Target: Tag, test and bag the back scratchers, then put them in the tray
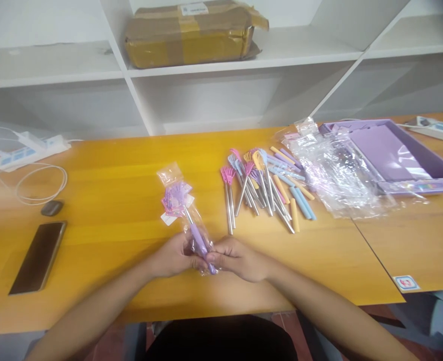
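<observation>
A purple back scratcher with a metal rod lies in a clear plastic bag over the front middle of the table. Around its handle, my left hand is closed from the left. My right hand pinches the handle's lower end through the plastic. At the far end, the purple head overlaps several small pink and purple printed cards. To the right is a heap of back scratcher heads on metal rods, in pink, blue, orange and purple. Loose coloured handles lie beside it.
Crumpled clear bags spill from a purple box at the right. On the left are a phone, a small dark object, a white cable and a power strip. A taped carton sits on the shelf behind.
</observation>
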A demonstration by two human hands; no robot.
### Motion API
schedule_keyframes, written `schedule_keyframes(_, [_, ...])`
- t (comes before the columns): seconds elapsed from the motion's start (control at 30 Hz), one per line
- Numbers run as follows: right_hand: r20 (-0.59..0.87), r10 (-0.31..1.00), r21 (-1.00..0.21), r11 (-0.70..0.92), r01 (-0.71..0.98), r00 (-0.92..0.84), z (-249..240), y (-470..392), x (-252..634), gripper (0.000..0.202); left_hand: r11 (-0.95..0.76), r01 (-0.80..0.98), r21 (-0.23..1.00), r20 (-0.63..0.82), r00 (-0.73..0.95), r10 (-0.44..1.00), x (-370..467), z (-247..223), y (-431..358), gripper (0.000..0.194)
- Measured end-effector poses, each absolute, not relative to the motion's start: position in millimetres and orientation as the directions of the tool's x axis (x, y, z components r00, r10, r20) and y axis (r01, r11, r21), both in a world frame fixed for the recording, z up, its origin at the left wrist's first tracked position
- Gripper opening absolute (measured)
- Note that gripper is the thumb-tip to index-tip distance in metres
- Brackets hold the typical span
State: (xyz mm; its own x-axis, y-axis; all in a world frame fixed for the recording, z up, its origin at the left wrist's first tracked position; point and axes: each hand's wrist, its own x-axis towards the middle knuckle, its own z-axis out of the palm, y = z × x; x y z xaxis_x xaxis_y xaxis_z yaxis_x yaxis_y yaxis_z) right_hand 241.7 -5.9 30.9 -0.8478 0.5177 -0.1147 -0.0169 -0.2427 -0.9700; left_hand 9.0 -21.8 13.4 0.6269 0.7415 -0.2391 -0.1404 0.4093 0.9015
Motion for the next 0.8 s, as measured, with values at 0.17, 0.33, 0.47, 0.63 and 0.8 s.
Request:
schedule_keyframes(0.17, [-0.1,0.413,-0.995,-0.069,0.079,-0.905,30.4,1.8,244.3,0.057,0.272,-0.117,0.955,-0.196,0.438,0.877,-14.0,13.8,5.9,0.04])
schedule_keyframes(0.33, [-0.057,0.293,-0.948,0.283,0.143,-0.954,30.0,-4.3,235.3,0.042,0.055,-0.351,0.935,-0.083,-0.066,0.994,-31.9,9.9,38.9,0.042])
schedule_keyframes(0.47, [-0.067,0.36,-0.752,0.594,0.284,-0.931,38.6,-8.0,231.6,0.042,0.003,-0.342,0.94,-0.06,-0.156,0.986,-32.8,8.2,42.5,0.038])
schedule_keyframes(0.63, [0.102,0.616,-0.439,0.733,0.52,-0.781,49.0,43.6,225.0,0.036,-0.063,-0.131,0.989,0.048,-0.12,0.992,-23.8,3.9,30.3,0.046])
schedule_keyframes(0.8, [0.244,0.626,-0.33,0.772,0.543,-0.741,30.8,130.1,202.2,0.047,-0.184,0.096,0.978,0.188,-0.028,0.982,-21.7,-0.1,24.6,0.023])
